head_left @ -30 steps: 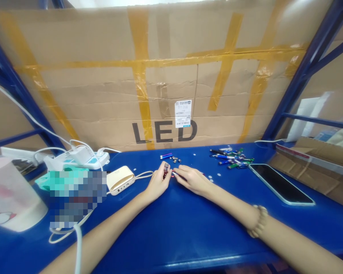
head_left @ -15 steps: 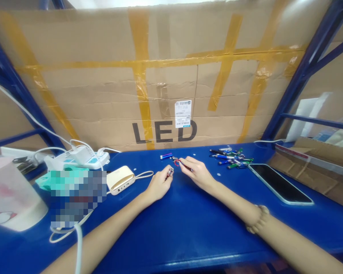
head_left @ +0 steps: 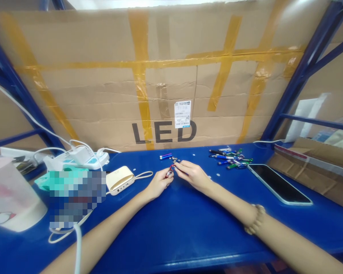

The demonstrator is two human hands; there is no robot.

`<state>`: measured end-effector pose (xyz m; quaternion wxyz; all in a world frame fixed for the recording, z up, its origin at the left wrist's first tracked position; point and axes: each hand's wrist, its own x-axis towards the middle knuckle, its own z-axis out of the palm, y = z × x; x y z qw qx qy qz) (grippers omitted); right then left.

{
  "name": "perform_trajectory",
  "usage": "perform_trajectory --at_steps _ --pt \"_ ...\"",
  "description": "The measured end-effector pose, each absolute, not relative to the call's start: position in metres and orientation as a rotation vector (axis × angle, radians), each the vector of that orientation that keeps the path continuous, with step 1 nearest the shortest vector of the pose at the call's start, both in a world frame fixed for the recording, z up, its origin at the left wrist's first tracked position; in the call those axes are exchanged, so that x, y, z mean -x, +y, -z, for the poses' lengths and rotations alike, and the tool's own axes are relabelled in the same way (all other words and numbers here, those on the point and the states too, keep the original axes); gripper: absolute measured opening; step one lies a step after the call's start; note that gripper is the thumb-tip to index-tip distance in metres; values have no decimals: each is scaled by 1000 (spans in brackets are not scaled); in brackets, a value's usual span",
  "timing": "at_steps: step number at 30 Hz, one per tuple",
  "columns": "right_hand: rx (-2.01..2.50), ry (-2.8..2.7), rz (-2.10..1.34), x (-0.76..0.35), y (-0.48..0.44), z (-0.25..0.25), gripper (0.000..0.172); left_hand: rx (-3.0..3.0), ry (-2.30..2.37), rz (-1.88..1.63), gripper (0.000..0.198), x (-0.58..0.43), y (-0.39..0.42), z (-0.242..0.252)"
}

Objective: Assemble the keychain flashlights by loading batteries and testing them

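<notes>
fingers (head_left: 168, 175) of our left hand (head_left: 159, 184) and right hand (head_left: 193, 176) pinch a red-ringed torch (head_left: 169, 173); a heap of torches (head_left: 231, 158) remains on the desk (head_left: 171, 239).

Large black letters on the cardboard box (head_left: 103, 102) spell "LED" (head_left: 164, 133), low in the middle of the frame. Just above and right of them, a white barcode label (head_left: 182, 114) carries print that seems too small to read.

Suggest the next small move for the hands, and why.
Probably hold the small red-and-silver tube steady in the left hand while the right hand works at its end: the two hands meet there. The loose round metal pieces lie just beyond, within easy reach.
</notes>
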<state>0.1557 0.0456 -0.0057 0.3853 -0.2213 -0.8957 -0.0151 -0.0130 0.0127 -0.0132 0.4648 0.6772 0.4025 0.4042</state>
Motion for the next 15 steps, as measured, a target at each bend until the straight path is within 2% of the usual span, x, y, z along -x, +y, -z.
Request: perform_trajectory --at_steps 6,9,12,15 --pt "571 -2341 -188 -159 50 7 28 -1833 1181 -1155 13 15 16 15" --pt "598 -2335 -335 -159 49 7 35 -2031 1382 -1071 5 15 13 15" --pt "594 -2312 -479 -158 44 6 49 -2172 1547 -839 14 13 8 12" --pt "611 -2328 -607 -156 40 5 45 -2239 1599 -731 20 10 4 10"
